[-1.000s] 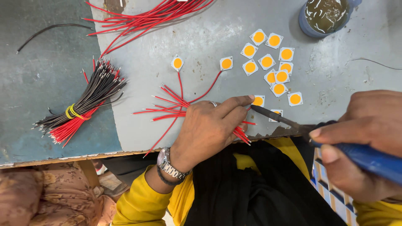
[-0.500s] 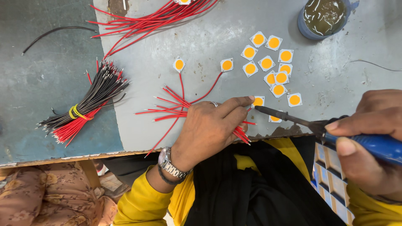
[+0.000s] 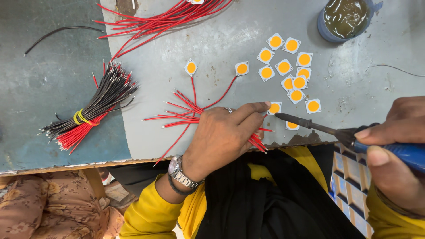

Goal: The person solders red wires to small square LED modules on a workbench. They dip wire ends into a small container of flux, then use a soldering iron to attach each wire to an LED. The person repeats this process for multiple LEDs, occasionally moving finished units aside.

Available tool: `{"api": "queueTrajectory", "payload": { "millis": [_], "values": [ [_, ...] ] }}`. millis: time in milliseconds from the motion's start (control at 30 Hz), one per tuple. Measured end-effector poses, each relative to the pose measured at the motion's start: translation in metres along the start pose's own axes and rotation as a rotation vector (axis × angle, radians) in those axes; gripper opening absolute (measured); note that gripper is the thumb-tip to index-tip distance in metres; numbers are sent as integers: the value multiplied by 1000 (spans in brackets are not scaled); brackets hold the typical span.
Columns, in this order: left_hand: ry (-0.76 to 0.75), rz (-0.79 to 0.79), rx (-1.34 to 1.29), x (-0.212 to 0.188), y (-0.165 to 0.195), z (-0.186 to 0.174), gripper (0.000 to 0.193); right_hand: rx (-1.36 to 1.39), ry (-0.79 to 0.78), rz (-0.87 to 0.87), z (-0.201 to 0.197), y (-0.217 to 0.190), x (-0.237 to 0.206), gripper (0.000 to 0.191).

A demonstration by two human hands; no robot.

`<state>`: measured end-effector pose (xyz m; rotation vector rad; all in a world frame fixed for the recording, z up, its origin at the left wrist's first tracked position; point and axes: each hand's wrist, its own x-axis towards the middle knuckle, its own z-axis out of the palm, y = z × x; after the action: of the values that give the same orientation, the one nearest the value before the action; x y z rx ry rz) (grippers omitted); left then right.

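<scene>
On the grey metal bench (image 3: pixel 230 40), our left hand (image 3: pixel 226 132) pins a small square white chip with an orange disc (image 3: pixel 274 107) under its forefinger, steadying it; at three o'clock our right hand (image 3: pixel 396 155) wraps its grip tight round the blue-handled soldering iron (image 3: pixel 354 135), tip beside the chip.

The right hand (image 3: pixel 396 155) runs off the picture's right edge, and so does the blue handle of the soldering iron (image 3: pixel 354 135) it grips; how long that handle is cannot be told. The left hand (image 3: pixel 221 135) covers the near ends of the loose red wires (image 3: pixel 181 117), so which one it pins is hidden. The square chip (image 3: pixel 275 107) at its fingertip is partly covered by the finger. The jar (image 3: pixel 345 20) and the long red wires (image 3: pixel 164 20) are cut off at the top. Solder joints are too small to judge.
</scene>
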<state>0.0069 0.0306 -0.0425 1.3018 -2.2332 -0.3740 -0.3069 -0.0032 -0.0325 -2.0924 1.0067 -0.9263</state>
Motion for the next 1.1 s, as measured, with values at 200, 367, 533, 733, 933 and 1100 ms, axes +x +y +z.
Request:
{"api": "queueTrajectory", "payload": {
  "millis": [200, 367, 533, 733, 933, 1100],
  "values": [
    [-19, -10, 13, -1, 1, 1, 29, 16, 39, 4, -1, 9, -11, 23],
    [-39, -8, 10, 4, -1, -2, 33, 194, 353, -65, -12, 31, -31, 21],
    [-13, -22, -11, 10, -5, -1, 34, 193, 794, 51, -52, 56, -43, 19],
    [20, -60, -24, 15, -5, 10, 27, 144, 938, 133, -86, 60, -38, 17],
    [16, -96, -7, 21, 1, 14, 23, 74, 866, 156, -79, 58, -10, 16],
    [24, -109, -9, 22, 2, 15, 22, 120, 815, 158, -74, 55, 7, 15]
  ]
}}
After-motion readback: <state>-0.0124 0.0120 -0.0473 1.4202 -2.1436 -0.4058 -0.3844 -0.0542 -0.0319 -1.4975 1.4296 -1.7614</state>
